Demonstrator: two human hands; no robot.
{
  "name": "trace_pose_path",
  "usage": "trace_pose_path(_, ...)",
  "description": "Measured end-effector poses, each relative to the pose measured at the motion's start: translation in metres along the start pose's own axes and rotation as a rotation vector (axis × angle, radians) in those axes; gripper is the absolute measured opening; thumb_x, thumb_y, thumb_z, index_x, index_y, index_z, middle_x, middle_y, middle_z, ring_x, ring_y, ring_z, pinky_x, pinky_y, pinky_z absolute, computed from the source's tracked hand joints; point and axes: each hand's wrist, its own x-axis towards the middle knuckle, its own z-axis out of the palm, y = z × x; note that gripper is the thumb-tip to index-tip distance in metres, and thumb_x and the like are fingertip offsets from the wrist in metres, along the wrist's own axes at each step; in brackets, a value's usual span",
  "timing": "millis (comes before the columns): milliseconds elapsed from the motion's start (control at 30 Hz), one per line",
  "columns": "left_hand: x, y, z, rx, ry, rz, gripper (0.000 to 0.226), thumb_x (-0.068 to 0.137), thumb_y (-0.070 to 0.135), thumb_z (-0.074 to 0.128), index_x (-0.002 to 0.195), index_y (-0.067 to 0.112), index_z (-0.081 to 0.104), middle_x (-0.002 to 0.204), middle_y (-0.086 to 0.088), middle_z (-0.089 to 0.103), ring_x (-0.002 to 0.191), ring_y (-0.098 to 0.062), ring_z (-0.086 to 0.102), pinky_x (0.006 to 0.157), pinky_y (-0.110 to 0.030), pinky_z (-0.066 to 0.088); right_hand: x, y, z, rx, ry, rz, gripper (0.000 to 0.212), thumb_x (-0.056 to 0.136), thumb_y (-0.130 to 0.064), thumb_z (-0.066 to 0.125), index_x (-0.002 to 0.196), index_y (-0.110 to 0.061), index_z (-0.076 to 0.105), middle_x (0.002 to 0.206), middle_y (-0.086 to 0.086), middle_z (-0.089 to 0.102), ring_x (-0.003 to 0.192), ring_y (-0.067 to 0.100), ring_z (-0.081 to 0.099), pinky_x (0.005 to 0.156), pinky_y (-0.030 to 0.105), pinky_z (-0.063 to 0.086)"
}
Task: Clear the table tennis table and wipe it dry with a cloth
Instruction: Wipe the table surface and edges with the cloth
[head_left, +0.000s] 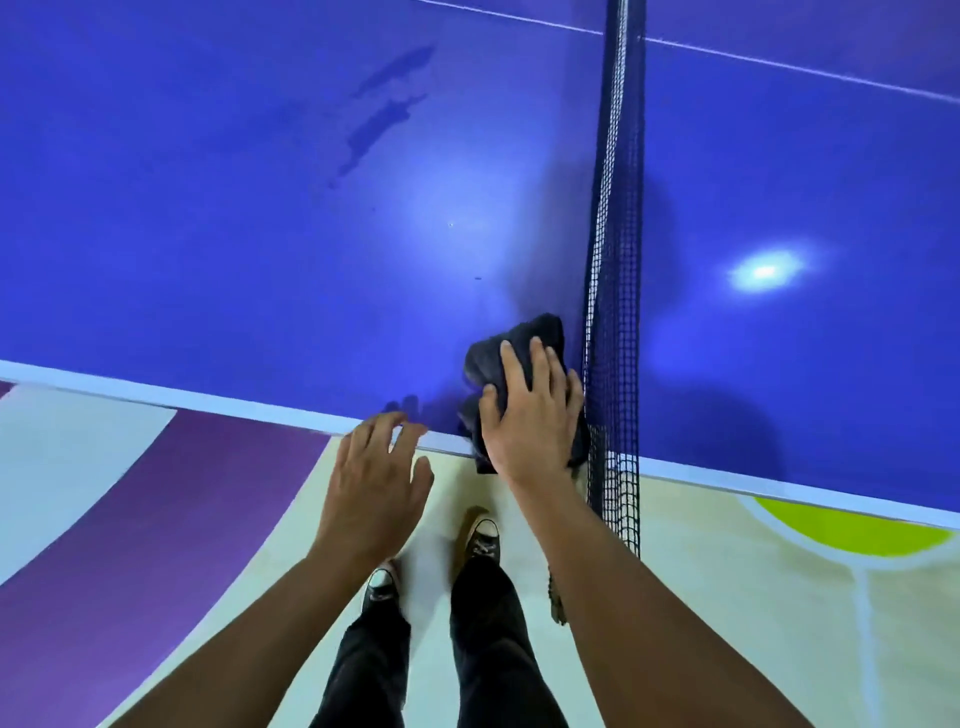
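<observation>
Dark cloth (524, 332) lies bunched under the right hand's (530, 421) flat-spread grip beside the net (613, 234); left hand (374, 483) slack.

Your table tennis table (260, 260) has a smooth, glossy blue top; right of the net (613, 260) it mirrors a lamp as a bright spot. Left of the net, dark wet streaks (363, 140) break the sheen. The net is dark, matt woven mesh. Just left of it, the cloth (480, 361) is dark, soft, matt fabric, crumpled. Below the net, the floor (182, 493) looks smooth and painted, with low sheen. Your trousers (483, 623) are dark matt cloth.
</observation>
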Motion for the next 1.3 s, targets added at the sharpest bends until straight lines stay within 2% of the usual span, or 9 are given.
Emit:
trace_pose_path(100,0.019,-0.012,0.007,0.008,0.009,0.064,0.042,0.094,0.03,0.04,0.122,0.01,0.064,0.128,-0.015,0.059,0.119,-0.035,0.052,0.097,-0.048,0.045,0.0,0.004,0.008,-0.011,-0.005,-0.022,0.059,0.098,-0.048,0.043,0.154,-0.031,0.041,0.164,0.003,0.034,0.153,0.02,0.026,0.126,0.05,0.012)
trace_pose_path(300,0.049,-0.045,0.005,0.03,-0.042,0.13,0.048,0.092,0.031,0.04,0.13,0.01,0.061,0.137,-0.015,0.056,0.125,-0.034,0.052,0.1,-0.046,0.043,0.005,0.007,0.02,0.006,0.028,0.05,0.064,0.093,-0.053,0.044,0.155,-0.036,0.039,0.166,-0.003,0.029,0.156,0.014,0.017,0.127,0.05,0.005)
trace_pose_path(567,0.096,-0.08,-0.001,0.139,-0.13,0.219,0.056,0.094,0.032,0.037,0.141,0.008,0.057,0.152,-0.018,0.046,0.137,-0.041,0.047,0.102,-0.051,0.048,0.025,0.002,0.021,-0.035,0.042,0.109,0.067,0.093,-0.049,0.044,0.158,-0.035,0.033,0.167,-0.005,0.025,0.156,0.013,0.012,0.127,0.049,0.009)
trace_pose_path(700,0.146,-0.077,0.004,0.145,-0.135,0.257,0.061,0.096,0.036,0.035,0.151,0.012,0.046,0.159,-0.014,0.039,0.145,-0.038,0.038,0.11,-0.049,0.04,0.088,0.003,0.025,-0.055,0.015,0.176,0.067,0.096,-0.051,0.034,0.16,-0.035,0.026,0.169,-0.003,0.019,0.157,0.015,0.008,0.127,0.048,0.003)
trace_pose_path(900,0.257,-0.058,0.019,0.116,-0.063,0.309,0.061,0.099,0.037,0.034,0.155,0.014,0.04,0.162,-0.014,0.033,0.149,-0.036,0.031,0.12,-0.047,0.028,0.18,0.013,0.03,-0.013,0.009,0.164,0.066,0.098,-0.052,0.032,0.161,-0.037,0.019,0.171,-0.006,0.01,0.157,0.01,0.0,0.128,0.044,0.002)
trace_pose_path(1033,0.369,-0.039,0.014,0.052,0.04,0.255,0.061,0.1,0.037,0.036,0.157,0.015,0.035,0.165,-0.011,0.028,0.152,-0.033,0.026,0.122,-0.047,0.025,0.25,0.019,0.033,0.003,0.011,0.141,0.067,0.097,-0.052,0.03,0.161,-0.036,0.019,0.171,-0.006,0.01,0.157,0.01,-0.001,0.128,0.043,0.001)
trace_pose_path(1100,0.417,-0.037,0.008,0.061,0.033,0.224,0.062,0.1,0.039,0.034,0.159,0.017,0.031,0.166,-0.01,0.026,0.153,-0.033,0.024,0.123,-0.048,0.025,0.293,0.02,0.032,0.015,-0.003,0.125,0.067,0.097,-0.052,0.031,0.161,-0.036,0.018,0.171,-0.007,0.008,0.157,0.01,-0.002,0.127,0.043,0.001)
trace_pose_path(1200,0.45,-0.041,0.011,0.113,-0.01,0.177,0.065,0.101,0.044,0.027,0.161,0.018,0.025,0.168,-0.007,0.022,0.155,-0.029,0.017,0.126,-0.045,0.016,0.368,0.02,0.031,0.071,-0.033,0.146,0.064,0.1,-0.049,0.035,0.161,-0.037,0.018,0.171,-0.008,0.005,0.156,0.009,-0.005,0.125,0.047,0.01)
trace_pose_path(1300,0.449,-0.043,0.013,0.132,-0.015,0.156,0.065,0.1,0.041,0.029,0.161,0.02,0.025,0.168,-0.005,0.022,0.156,-0.028,0.016,0.126,-0.044,0.013,0.455,0.017,0.034,0.114,0.001,0.201,0.062,0.101,-0.048,0.036,0.161,-0.036,0.021,0.171,-0.008,0.007,0.156,0.01,-0.002,0.12,0.05,0.024)
